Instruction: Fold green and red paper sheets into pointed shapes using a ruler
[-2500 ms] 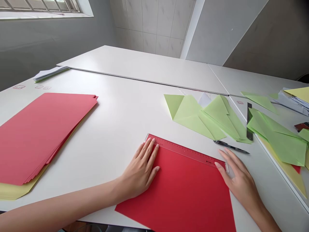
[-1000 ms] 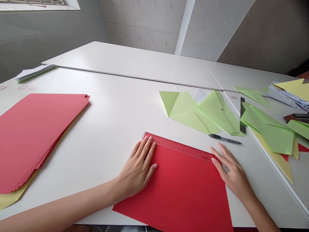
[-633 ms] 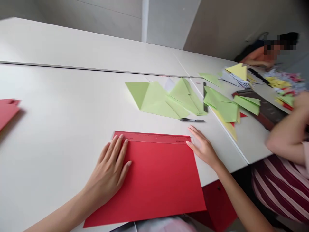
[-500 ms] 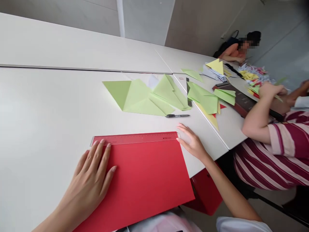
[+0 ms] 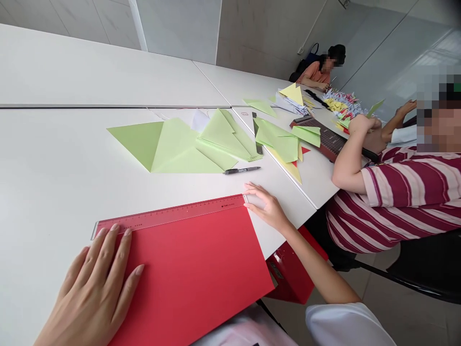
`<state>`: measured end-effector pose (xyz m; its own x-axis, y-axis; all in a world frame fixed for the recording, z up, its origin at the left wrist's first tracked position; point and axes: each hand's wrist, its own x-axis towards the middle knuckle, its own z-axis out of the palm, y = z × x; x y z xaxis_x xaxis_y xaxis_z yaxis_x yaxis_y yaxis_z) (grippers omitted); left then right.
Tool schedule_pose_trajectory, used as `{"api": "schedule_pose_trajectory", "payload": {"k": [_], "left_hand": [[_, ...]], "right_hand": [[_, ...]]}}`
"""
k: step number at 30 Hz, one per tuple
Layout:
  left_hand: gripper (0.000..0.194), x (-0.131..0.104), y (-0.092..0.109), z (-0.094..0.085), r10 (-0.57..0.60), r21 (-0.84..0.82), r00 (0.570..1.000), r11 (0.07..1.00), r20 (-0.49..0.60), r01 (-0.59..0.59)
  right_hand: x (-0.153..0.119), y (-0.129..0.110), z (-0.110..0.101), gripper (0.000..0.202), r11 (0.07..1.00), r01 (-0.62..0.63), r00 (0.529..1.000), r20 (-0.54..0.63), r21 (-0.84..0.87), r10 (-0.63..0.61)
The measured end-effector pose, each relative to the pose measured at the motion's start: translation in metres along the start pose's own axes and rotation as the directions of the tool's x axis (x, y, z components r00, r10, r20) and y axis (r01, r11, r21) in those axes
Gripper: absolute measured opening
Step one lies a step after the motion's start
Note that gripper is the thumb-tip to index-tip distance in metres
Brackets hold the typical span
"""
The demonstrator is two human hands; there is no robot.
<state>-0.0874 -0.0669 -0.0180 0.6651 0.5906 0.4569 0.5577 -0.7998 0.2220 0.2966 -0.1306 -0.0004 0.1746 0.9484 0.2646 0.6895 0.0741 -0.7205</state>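
A sheet of red paper point(image 5: 194, 269) lies in front of me at the table's near edge. Along its far edge rests a clear ruler point(image 5: 180, 211), slanting up slightly to the right. My left hand point(image 5: 97, 283) is spread flat, its fingertips pressing on the ruler's left part and its thumb on the paper. At the other end, my right hand point(image 5: 266, 206) has its thumb and fingers around the ruler's right tip. Just beyond it lies a black pen point(image 5: 242, 170), untouched, beside folded light green paper sheets point(image 5: 187, 149).
More green folded paper point(image 5: 277, 139) and yellow paper point(image 5: 288, 163) lie to the right, near a dark paper cutter point(image 5: 324, 139). A co-worker in a striped shirt point(image 5: 406, 192) sits at the right. Another person point(image 5: 313, 72) sits farther back, behind piled paper pieces point(image 5: 342, 103). A red box point(image 5: 291, 274) stands below the table.
My view has turned to the right, so the table's contents appear farther left. The ruler and paper look more tilted in view. Both hands keep their places at the ruler's ends.
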Motion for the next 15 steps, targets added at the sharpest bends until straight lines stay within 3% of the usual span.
{"api": "schedule_pose_trajectory", "payload": {"k": [4, 15], "left_hand": [[0.061, 0.0012, 0.0007, -0.0003, 0.079, 0.007, 0.997, 0.997, -0.014, -0.079], [0.066, 0.0039, -0.0009, 0.0001, 0.090, 0.017, 0.996, 0.996, -0.018, -0.089]], "right_hand": [[0.0001, -0.0009, -0.0002, 0.017, 1.000, -0.014, 1.000, -0.004, 0.011, 0.014], [0.0019, -0.0012, 0.0006, 0.014, 1.000, -0.022, 1.000, -0.013, 0.019, 0.023]]}}
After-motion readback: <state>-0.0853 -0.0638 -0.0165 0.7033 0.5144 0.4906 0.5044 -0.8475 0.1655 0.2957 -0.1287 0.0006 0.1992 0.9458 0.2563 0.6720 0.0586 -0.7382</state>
